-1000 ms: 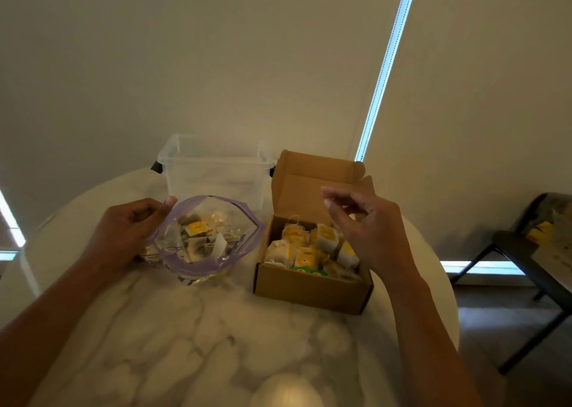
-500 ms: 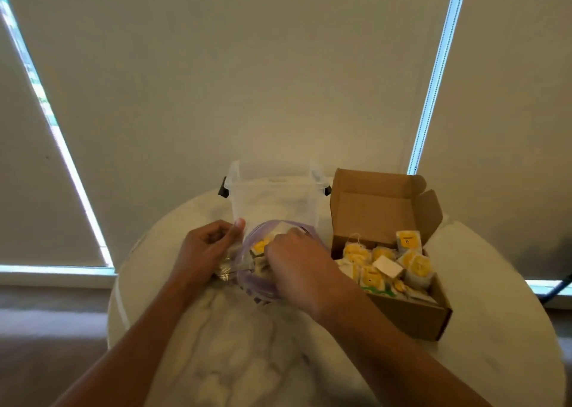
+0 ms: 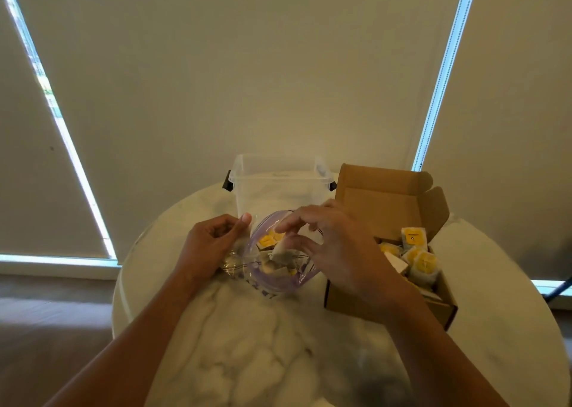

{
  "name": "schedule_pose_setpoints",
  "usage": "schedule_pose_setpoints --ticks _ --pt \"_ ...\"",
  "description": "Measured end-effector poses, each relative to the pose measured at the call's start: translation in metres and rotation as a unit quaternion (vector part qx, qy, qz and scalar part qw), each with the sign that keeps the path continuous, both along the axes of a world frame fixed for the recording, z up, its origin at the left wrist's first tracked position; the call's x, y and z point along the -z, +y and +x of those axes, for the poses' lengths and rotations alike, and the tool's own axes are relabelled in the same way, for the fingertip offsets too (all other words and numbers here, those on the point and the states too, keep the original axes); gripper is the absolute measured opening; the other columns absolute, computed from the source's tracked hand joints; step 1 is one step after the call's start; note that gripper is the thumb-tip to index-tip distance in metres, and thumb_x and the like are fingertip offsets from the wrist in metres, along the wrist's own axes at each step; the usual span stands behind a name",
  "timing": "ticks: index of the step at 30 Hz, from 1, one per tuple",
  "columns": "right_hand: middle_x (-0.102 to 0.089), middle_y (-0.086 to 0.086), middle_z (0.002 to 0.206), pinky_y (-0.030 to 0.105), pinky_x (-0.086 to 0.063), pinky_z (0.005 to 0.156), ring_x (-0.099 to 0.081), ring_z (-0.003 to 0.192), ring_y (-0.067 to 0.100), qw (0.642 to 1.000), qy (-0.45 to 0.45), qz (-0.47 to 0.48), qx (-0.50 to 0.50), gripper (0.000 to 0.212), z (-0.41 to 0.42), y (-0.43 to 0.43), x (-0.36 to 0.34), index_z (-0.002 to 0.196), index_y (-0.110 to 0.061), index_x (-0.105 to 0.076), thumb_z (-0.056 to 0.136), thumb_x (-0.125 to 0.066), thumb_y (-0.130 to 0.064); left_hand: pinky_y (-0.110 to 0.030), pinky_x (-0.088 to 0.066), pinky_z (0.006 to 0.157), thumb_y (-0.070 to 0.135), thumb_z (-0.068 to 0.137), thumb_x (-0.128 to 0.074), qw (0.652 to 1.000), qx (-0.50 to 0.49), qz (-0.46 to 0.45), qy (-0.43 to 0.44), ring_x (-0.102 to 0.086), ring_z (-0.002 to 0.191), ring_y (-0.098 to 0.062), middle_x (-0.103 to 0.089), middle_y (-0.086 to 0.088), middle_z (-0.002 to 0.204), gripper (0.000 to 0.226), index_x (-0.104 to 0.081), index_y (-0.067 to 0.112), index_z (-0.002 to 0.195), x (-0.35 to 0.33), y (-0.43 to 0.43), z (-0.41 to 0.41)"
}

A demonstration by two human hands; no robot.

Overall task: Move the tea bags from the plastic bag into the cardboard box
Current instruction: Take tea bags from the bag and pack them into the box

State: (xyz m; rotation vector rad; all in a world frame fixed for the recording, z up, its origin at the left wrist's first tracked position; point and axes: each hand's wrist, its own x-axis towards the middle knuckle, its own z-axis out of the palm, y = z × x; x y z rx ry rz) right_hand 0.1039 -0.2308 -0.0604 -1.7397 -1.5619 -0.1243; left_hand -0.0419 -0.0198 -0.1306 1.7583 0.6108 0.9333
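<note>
Grips plastic bag (image 3: 272, 285) with left hand (image 3: 210, 242), pinches tea bag (image 3: 280, 253) with right hand (image 3: 340, 251); may drag neighbours out, short of cardboard box (image 3: 380, 202).

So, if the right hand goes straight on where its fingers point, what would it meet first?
Probably the plastic bag's purple rim, then the left hand gripping it; depth is unclear.

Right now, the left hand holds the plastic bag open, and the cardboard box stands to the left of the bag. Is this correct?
Not quite: the head view shows the cardboard box standing to the right of the plastic bag, not the left. The left hand does hold the bag open.
</note>
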Motion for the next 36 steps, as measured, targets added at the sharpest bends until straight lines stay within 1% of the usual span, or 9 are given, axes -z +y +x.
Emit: schedule_pose_setpoints --ticks 4,8,11,14,18,21,27,31,36 --pt "-0.072 -0.030 0.095 0.015 -0.053 0.071 -0.067 0.088 0.005 0.999 0.045 0.025 0.004 0.016 0.018 -0.016 -0.008 0.107 -0.037 -0.079 0.093 -0.078 -0.031 -0.036 -0.049 0.078 0.080 0.087 -0.071 1.000 0.003 0.005 0.000 -0.061 0.072 -0.017 -0.076 -0.020 0.086 0.065 -0.083 0.016 0.096 0.002 0.002 0.000" --pt "-0.077 -0.020 0.101 0.036 -0.065 0.078 -0.075 0.095 0.012 0.991 0.134 0.017 -0.017 0.014 0.034 -0.033 -0.011 0.107 -0.032 -0.080 0.095 -0.075 -0.028 -0.038 -0.051 0.079 0.075 0.089 -0.070 1.000 -0.002 0.004 0.004 -0.064 0.073 -0.018 -0.079 -0.017 0.088 0.060 -0.084 0.018 0.097 0.002 0.002 0.000" --pt "-0.079 -0.015 0.100 0.033 -0.065 0.084 -0.075 0.098 0.012 0.982 0.181 0.056 -0.012 0.015 0.042 -0.046 -0.014 0.106 -0.027 -0.080 0.092 -0.078 -0.032 -0.039 -0.052 0.078 0.081 0.086 -0.071 1.000 -0.002 0.000 0.006 -0.066 0.075 -0.020 -0.079 -0.017 0.089 0.064 -0.084 0.019 0.098 0.004 0.003 -0.001" --pt "-0.078 -0.013 0.104 0.028 -0.063 0.087 -0.075 0.099 0.010 0.975 0.177 0.125 0.042 0.021 0.059 -0.061 -0.014 0.114 -0.027 -0.076 0.093 -0.079 -0.025 -0.041 -0.052 0.080 0.086 0.081 -0.071 1.000 -0.002 -0.002 0.000 -0.066 0.076 -0.020 -0.078 -0.020 0.090 0.071 -0.084 0.018 0.099 0.006 0.007 -0.002" --pt "-0.074 -0.012 0.112 0.029 -0.064 0.085 -0.074 0.102 0.010 0.965 0.195 0.148 0.092 0.031 0.086 -0.082 -0.007 0.121 -0.030 -0.069 0.094 -0.078 -0.018 -0.038 -0.049 0.079 0.084 0.083 -0.072 1.000 0.000 0.003 0.003 -0.062 0.073 -0.020 -0.075 -0.026 0.092 0.069 -0.083 0.018 0.101 0.008 0.009 0.000" --pt "-0.074 -0.014 0.106 0.027 -0.062 0.085 -0.072 0.099 0.008 0.971 0.145 0.137 0.133 0.028 0.097 -0.088 0.001 0.116 -0.033 -0.071 0.095 -0.077 -0.017 -0.035 -0.044 0.075 0.074 0.088 -0.073 1.000 -0.007 0.010 0.000 -0.058 0.071 -0.019 -0.074 -0.027 0.092 0.059 -0.083 0.016 0.098 0.006 0.006 0.002" --pt "-0.073 -0.025 0.103 0.016 -0.052 0.081 -0.066 0.103 0.000 0.980 0.085 0.096 0.151 0.026 0.095 -0.086 0.006 0.110 -0.040 -0.074 0.092 -0.080 -0.022 -0.034 -0.044 0.076 0.089 0.078 -0.068 1.000 -0.011 0.017 0.009 -0.059 0.069 -0.016 -0.078 -0.012 0.081 0.070 -0.083 0.023 0.097 0.005 0.002 0.002" --pt "-0.074 -0.024 0.102 0.010 -0.045 0.077 -0.065 0.103 -0.004 0.978 0.107 0.061 0.169 0.023 0.102 -0.086 0.012 0.107 -0.041 -0.076 0.091 -0.080 -0.024 -0.033 -0.044 0.073 0.080 0.084 -0.068 1.000 -0.016 0.024 0.012 -0.056 0.065 -0.018 -0.075 -0.019 0.081 0.063 -0.082 0.019 0.095 0.004 0.001 0.001" --pt "-0.076 -0.021 0.102 0.025 -0.058 0.089 -0.069 0.100 -0.002 0.975 0.107 0.037 0.192 0.023 0.109 -0.084 0.018 0.111 -0.039 -0.077 0.092 -0.081 -0.027 -0.036 -0.045 0.077 0.090 0.076 -0.068 1.000 -0.003 0.013 0.009 -0.058 0.069 -0.019 -0.076 -0.020 0.084 0.075 -0.083 0.019 0.097 0.004 0.004 -0.001"
